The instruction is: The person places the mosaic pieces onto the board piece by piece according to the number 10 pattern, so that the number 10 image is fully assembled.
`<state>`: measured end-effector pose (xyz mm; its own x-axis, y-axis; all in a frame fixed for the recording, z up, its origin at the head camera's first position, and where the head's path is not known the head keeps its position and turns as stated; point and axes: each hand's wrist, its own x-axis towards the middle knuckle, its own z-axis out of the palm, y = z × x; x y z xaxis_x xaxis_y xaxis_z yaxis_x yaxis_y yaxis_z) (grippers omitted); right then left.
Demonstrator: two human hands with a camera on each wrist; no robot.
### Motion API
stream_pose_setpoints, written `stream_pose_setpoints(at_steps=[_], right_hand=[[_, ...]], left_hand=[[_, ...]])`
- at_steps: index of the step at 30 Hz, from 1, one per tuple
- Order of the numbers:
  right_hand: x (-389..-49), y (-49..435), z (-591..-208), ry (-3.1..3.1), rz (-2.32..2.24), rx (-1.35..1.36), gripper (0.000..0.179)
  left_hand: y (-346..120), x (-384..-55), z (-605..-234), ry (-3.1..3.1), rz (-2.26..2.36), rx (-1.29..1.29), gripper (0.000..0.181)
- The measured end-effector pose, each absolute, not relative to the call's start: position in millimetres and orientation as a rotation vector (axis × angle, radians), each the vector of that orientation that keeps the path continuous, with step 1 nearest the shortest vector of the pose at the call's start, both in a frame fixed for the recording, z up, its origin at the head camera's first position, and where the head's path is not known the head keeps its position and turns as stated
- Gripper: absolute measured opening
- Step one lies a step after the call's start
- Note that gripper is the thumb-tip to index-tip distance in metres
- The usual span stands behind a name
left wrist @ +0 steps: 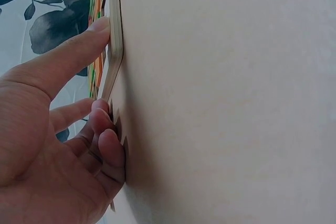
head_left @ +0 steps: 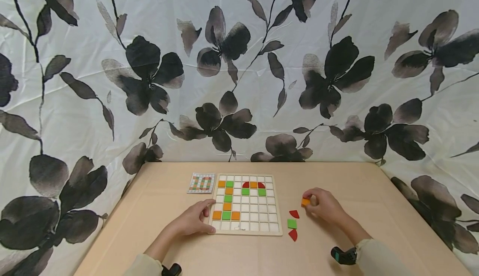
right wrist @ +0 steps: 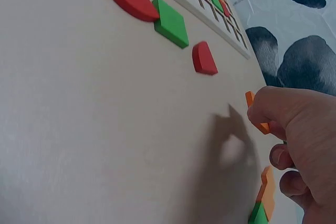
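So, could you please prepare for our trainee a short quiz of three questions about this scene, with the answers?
1. Which hand holds an orange piece?
2. True or false: in the head view, the patterned card lies right of the board.
3. Complete: between the two loose red pieces lies a ___ one.

Key:
1. The right hand.
2. False; the patterned card lies left of the board.
3. Green.

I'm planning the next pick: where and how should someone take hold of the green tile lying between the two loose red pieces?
Probably pinch the green tile by its opposite edges facing toward and away from the board, coming from above. It lies flat with those edges free, while the nearer red piece appears to touch it, crowding that side.
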<state>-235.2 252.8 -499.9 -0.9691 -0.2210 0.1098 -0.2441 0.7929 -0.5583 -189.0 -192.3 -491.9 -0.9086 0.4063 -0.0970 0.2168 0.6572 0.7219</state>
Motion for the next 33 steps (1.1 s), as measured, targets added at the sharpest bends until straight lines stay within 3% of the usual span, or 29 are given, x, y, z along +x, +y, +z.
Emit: stream_pose_setpoints(at_steps=[33], right_hand=[[-252,180,-486,-2.989,1.050,0.477,0.028]], left_hand=[[-193,-190,-489,2.609,1.080,0.498,0.083]])
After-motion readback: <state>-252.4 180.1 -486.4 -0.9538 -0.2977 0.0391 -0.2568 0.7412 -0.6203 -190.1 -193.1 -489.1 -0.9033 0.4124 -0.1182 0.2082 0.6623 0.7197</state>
